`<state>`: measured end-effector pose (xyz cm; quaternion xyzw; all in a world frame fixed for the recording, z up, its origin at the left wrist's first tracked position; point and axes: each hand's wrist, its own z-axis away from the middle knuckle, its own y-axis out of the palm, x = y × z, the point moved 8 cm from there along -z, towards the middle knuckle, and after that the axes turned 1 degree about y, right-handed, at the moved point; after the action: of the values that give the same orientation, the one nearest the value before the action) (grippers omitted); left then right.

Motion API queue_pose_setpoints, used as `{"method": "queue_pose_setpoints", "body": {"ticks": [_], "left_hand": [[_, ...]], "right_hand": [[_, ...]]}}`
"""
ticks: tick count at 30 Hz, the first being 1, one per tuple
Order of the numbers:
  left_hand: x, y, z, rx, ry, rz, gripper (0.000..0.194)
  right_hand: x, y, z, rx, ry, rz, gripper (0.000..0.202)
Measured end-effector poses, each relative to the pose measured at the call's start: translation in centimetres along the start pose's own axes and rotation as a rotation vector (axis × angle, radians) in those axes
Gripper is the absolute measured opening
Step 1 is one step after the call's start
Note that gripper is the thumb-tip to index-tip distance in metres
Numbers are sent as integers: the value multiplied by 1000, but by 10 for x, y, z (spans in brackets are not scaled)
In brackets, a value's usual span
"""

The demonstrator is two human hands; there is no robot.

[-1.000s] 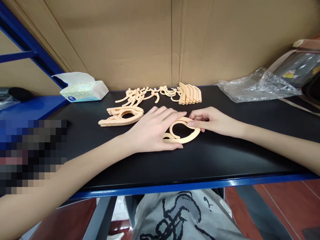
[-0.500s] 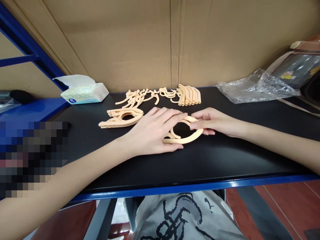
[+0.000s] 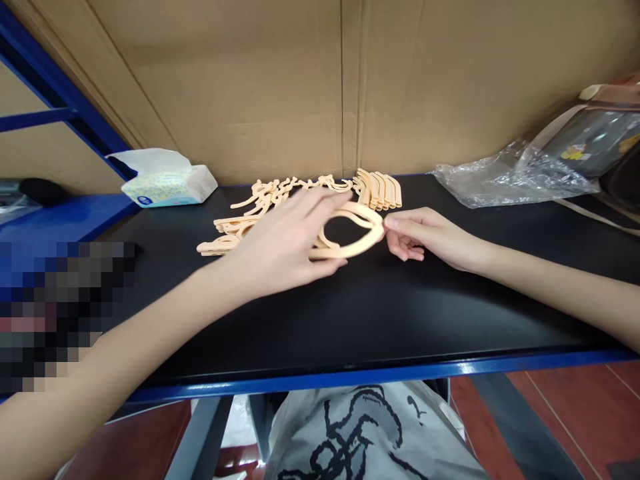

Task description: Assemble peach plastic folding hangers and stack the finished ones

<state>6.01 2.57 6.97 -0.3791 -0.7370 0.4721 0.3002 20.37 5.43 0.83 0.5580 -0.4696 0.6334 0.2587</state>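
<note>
My left hand [image 3: 293, 243], slightly blurred, grips a beige curved plastic piece [image 3: 357, 250] with an oval opening, held above the black table. The thumb is under its near edge and the fingers lie over the far side. At the piece's right tip, my right hand [image 3: 413, 233] has its thumb and index finger closed on it, with the other fingers curled below. Behind my left hand lies a stack of similar beige pieces [image 3: 217, 247], partly covered by it.
Small beige hooked parts [image 3: 267, 193] and a row of beige curved arms [image 3: 383, 189] lie at the back. A tissue pack [image 3: 167, 185] stands back left. Clear plastic wrap [image 3: 500, 180] and a bag [image 3: 590, 140] are at the right. Cardboard [image 3: 240, 80] rises behind.
My left hand has moved left and away from me with the beige piece, partly covering the stack. My right thumb and fingers have shifted from the piece's ring to its right tip.
</note>
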Motion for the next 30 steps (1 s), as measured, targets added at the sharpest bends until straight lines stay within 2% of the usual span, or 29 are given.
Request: {"method": "queue_pose_setpoints", "body": {"ticks": [2, 5, 7, 9, 12, 16, 19, 22, 24, 26, 30], "left_hand": [[16, -16, 0, -16, -75, 24, 71], [45, -35, 5, 16, -174, -9, 67], [68, -38, 12, 115, -246, -78, 58], [89, -40, 20, 161, -289, -93, 65], [114, -31, 33, 303, -323, -103, 66], [127, -23, 46, 405, -280, -166, 56], [137, -17, 55, 461, -317, -151, 55], [146, -9, 59, 546, -367, -127, 61], [150, -1, 63, 656, -421, -115, 74], [152, 3, 63, 718, -464, -112, 82], [150, 4, 62, 735, -473, -80, 82]], "right_hand": [[-5, -6, -2, -40, 27, 25, 33], [-9, -7, -4, -17, 28, 79, 28], [-7, -3, -3, 25, 8, 162, 27], [-3, 3, -1, 74, -24, 292, 27], [4, 11, 3, 116, -80, 467, 28], [8, 14, 4, 135, -100, 527, 28], [8, 14, 4, 143, -110, 550, 28], [8, 15, 4, 152, -127, 553, 28], [7, 15, 4, 154, -123, 552, 29], [6, 15, 4, 153, -118, 556, 30], [6, 15, 4, 158, -123, 556, 30]]}}
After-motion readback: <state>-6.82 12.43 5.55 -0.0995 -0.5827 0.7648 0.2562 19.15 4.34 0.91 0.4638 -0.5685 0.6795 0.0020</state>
